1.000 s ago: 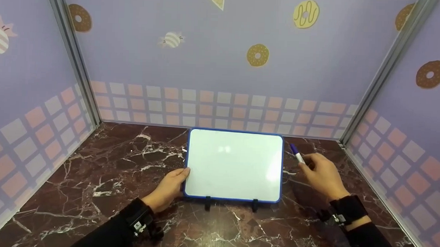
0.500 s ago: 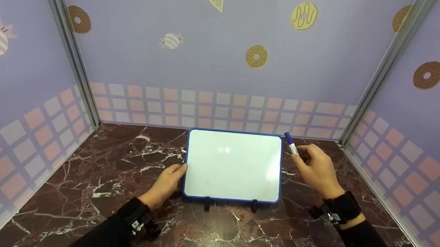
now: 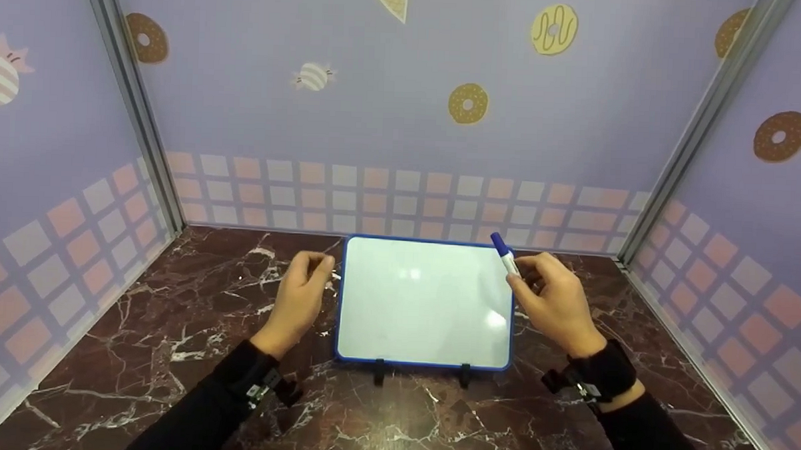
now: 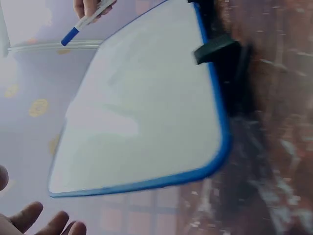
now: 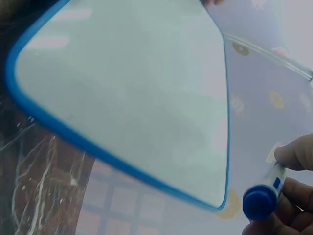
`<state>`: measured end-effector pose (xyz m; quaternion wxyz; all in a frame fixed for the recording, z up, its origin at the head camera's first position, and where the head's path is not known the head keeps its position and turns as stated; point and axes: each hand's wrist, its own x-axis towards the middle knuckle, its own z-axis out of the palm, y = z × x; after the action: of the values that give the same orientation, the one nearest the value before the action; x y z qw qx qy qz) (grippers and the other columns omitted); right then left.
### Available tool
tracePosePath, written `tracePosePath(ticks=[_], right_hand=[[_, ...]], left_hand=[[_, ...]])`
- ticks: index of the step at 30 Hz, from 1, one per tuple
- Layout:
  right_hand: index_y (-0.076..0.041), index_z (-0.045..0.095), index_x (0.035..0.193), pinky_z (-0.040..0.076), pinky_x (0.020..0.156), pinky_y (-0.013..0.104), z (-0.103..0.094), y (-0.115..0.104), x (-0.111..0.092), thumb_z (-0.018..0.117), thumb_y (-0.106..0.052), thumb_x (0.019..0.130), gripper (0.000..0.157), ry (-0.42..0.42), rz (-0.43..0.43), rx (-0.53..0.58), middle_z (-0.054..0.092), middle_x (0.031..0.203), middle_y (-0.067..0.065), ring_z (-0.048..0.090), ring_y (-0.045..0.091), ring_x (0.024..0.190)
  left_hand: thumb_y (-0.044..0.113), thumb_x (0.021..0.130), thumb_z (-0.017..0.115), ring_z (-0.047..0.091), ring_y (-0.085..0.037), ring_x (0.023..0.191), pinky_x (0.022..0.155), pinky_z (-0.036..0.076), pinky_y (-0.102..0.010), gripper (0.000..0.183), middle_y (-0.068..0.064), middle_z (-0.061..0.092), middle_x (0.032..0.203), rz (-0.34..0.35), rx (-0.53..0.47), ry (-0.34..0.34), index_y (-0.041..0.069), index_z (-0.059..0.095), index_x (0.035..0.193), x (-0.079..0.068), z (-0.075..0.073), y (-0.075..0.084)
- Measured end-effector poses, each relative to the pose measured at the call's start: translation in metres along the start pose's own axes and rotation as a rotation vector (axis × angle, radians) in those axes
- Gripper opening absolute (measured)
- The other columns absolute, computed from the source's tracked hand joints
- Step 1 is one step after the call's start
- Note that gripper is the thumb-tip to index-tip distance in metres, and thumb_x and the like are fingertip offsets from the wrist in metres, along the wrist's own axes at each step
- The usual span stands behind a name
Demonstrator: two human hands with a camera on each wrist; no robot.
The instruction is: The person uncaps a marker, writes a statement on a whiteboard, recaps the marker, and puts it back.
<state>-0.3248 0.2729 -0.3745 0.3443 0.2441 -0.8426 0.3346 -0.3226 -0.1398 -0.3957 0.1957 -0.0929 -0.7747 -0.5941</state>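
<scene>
A whiteboard (image 3: pixel 424 302) with a blue frame leans upright on a stand, whose black feet (image 3: pixel 379 372) show at its lower edge. My right hand (image 3: pixel 557 305) pinches a whiteboard marker (image 3: pixel 504 252) between thumb and fingers. Its blue cap (image 5: pixel 259 202) is on and points up and away, in front of the board's upper right corner in the head view. Left of the board, my left hand (image 3: pixel 296 302) hovers with loosely bent fingers, apart from the frame. In the left wrist view, nothing lies between its thumb and fingertips (image 4: pixel 30 214).
Beneath everything is a dark red marbled tabletop (image 3: pixel 225 299). A lilac back wall (image 3: pixel 390 131) with printed sweets rises just behind the board, and side walls (image 3: pixel 760 217) flank the table.
My left hand has let go of the board's left edge and lifted up beside it. My right hand has carried the marker left and up to the board's right edge.
</scene>
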Motion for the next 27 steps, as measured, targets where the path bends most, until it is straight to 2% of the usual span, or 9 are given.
tracePosePath(ticks=[3,8,12,17,21,27], right_hand=[[0.000,0.077,0.116,0.051,0.068,0.014,0.002,-0.005,0.003,0.085,0.001,0.097,0.021,-0.004,-0.019,0.016,0.070,0.098,0.006,0.067,0.014,0.080],[-0.002,0.078,0.118,0.050,0.067,0.016,0.005,-0.014,0.006,0.085,-0.001,0.098,0.021,-0.014,-0.060,0.037,0.069,0.098,0.005,0.067,0.013,0.081],[-0.002,0.078,0.118,0.051,0.066,0.017,0.007,-0.021,0.010,0.086,-0.002,0.098,0.022,-0.021,-0.099,0.050,0.069,0.098,0.006,0.067,0.013,0.081],[-0.003,0.078,0.118,0.050,0.066,0.021,0.013,-0.032,0.014,0.086,-0.005,0.098,0.022,-0.032,-0.145,0.038,0.069,0.096,0.004,0.067,0.015,0.083],[-0.006,0.079,0.120,0.050,0.067,0.022,0.018,-0.042,0.017,0.085,-0.007,0.100,0.021,-0.040,-0.185,0.045,0.070,0.097,0.002,0.067,0.015,0.085],[-0.007,0.078,0.118,0.048,0.064,0.019,0.024,-0.051,0.017,0.085,-0.006,0.100,0.020,-0.059,-0.277,0.083,0.071,0.099,0.001,0.068,0.014,0.083]], left_hand=[[0.023,0.119,0.053,0.064,-0.036,0.113,0.103,0.052,-0.043,0.031,-0.023,0.067,0.125,0.052,-0.065,0.001,-0.005,0.063,0.128,0.004,0.005,0.011],[0.022,0.121,0.048,0.064,-0.040,0.124,0.112,0.054,-0.052,0.032,-0.024,0.068,0.132,0.122,-0.136,-0.079,-0.006,0.062,0.127,0.005,0.021,0.027],[0.021,0.120,0.051,0.065,-0.043,0.122,0.109,0.056,-0.052,0.028,-0.022,0.069,0.127,0.165,-0.161,-0.143,-0.004,0.061,0.127,0.004,0.034,0.042],[0.024,0.119,0.056,0.065,-0.045,0.116,0.103,0.057,-0.045,0.028,-0.017,0.070,0.123,0.197,-0.126,-0.238,-0.001,0.060,0.131,0.001,0.046,0.061],[0.029,0.120,0.055,0.066,-0.036,0.118,0.103,0.056,-0.045,0.036,-0.015,0.070,0.124,0.184,-0.117,-0.308,-0.002,0.056,0.139,0.000,0.052,0.072],[0.034,0.118,0.059,0.070,-0.035,0.119,0.105,0.058,-0.051,0.045,-0.016,0.073,0.124,0.186,-0.084,-0.334,-0.001,0.055,0.146,-0.003,0.057,0.080]])
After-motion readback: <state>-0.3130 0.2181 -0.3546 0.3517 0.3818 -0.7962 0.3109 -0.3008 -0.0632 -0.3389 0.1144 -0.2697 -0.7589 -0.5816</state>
